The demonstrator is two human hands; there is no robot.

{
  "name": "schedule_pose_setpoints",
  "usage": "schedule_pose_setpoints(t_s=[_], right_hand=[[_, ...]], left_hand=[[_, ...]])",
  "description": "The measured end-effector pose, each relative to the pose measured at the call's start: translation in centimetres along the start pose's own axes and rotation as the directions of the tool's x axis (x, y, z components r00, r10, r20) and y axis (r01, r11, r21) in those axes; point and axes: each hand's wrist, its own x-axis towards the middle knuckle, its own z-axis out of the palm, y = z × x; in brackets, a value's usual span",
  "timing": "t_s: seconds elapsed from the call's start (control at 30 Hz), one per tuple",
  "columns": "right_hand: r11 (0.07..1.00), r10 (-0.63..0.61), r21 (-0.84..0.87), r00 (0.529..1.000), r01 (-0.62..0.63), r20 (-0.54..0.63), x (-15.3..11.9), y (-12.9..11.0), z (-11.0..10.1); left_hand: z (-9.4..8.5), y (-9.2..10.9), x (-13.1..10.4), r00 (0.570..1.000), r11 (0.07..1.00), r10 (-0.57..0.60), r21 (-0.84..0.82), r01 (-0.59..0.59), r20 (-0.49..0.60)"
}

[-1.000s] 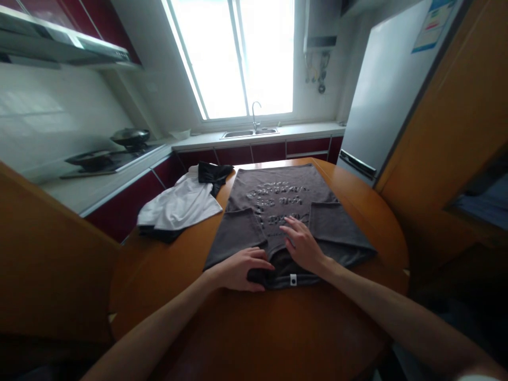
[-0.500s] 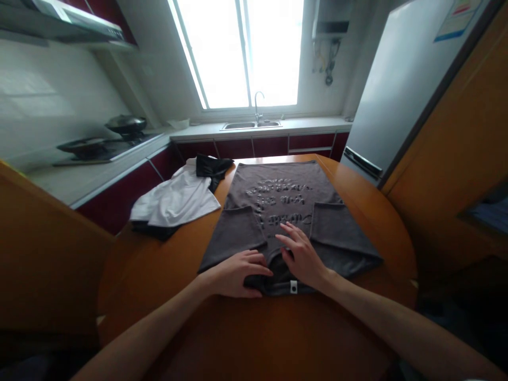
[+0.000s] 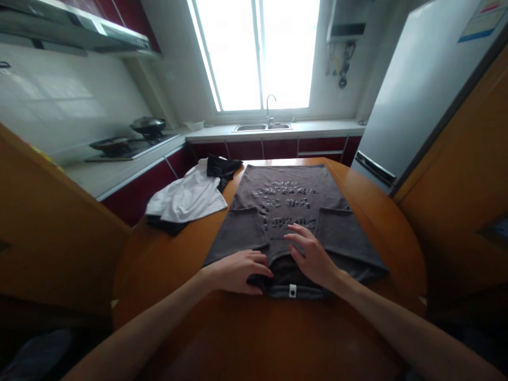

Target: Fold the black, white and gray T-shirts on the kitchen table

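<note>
Grey T-shirt [image 3: 293, 211] lies flat at centre frame on the round wooden table [image 3: 369, 196], collar toward me, both sleeves folded in over the chest print. My left hand [image 3: 238, 270] sits low centre-left on the collar edge, fingers curled down and pinching a bunch of dark fabric there. My right hand [image 3: 315, 254], just right of it, rests palm down on the cloth below the print, fingers spread and flat, gripping nothing. Both forearms run in from the bottom corners. White and black garment [image 3: 186, 198] lies heaped at the table's left edge.
</note>
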Motion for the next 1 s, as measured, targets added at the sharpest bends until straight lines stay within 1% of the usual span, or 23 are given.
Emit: schedule_pose_setpoints(t_s=[0.1, 0.2, 0.33, 0.5, 0.6, 0.7, 0.83, 0.93, 1.0], right_hand=[[1.0, 0.024, 0.016, 0.999, -0.024, -0.034, 0.1, 0.2, -1.2], [0.998, 0.068, -0.006, 0.994, -0.069, -0.087, -0.4, 0.7, -2.6], [0.991, 0.119, -0.047, 0.985, -0.126, -0.127, -2.1, 1.8, -4.7], [0.982, 0.103, -0.146, 0.988, -0.12, -0.116, -5.1, 4.2, -6.5], [0.972, 0.047, -0.226, 0.997, -0.058, -0.054, -7.2, 6.0, -7.6], [0.948, -0.036, -0.316, 0.998, 0.048, 0.045, -9.0, 7.6, -8.9], [0.901, -0.15, -0.382, 0.974, 0.206, 0.17, -10.1, 8.8, -10.4], [0.87, -0.227, -0.395, 0.95, 0.297, 0.214, -10.3, 8.8, -11.3], [0.85, -0.266, -0.398, 0.933, 0.345, 0.241, -10.4, 8.5, -11.9]], left_hand=[[0.2, 0.9, -0.4, 0.998, 0.998, -0.063, 0.007, 0.063, -0.03], [1.0, 2.1, -1.3, 0.981, 0.987, -0.162, -0.011, 0.161, -0.108], [2.6, 3.5, -2.4, 0.936, 0.967, -0.254, -0.036, 0.253, -0.243], [4.3, 3.9, -3.5, 0.865, 0.939, -0.332, -0.048, 0.34, -0.375], [4.9, 3.7, -5.3, 0.827, 0.918, -0.361, -0.009, 0.396, -0.43], [4.9, 3.1, -7.4, 0.813, 0.904, -0.353, 0.055, 0.424, -0.463], [4.6, 2.3, -8.8, 0.819, 0.895, -0.304, 0.149, 0.421, -0.486], [4.5, 1.8, -9.0, 0.829, 0.885, -0.27, 0.212, 0.414, -0.489], [4.3, 1.6, -9.0, 0.842, 0.882, -0.263, 0.236, 0.407, -0.47]])
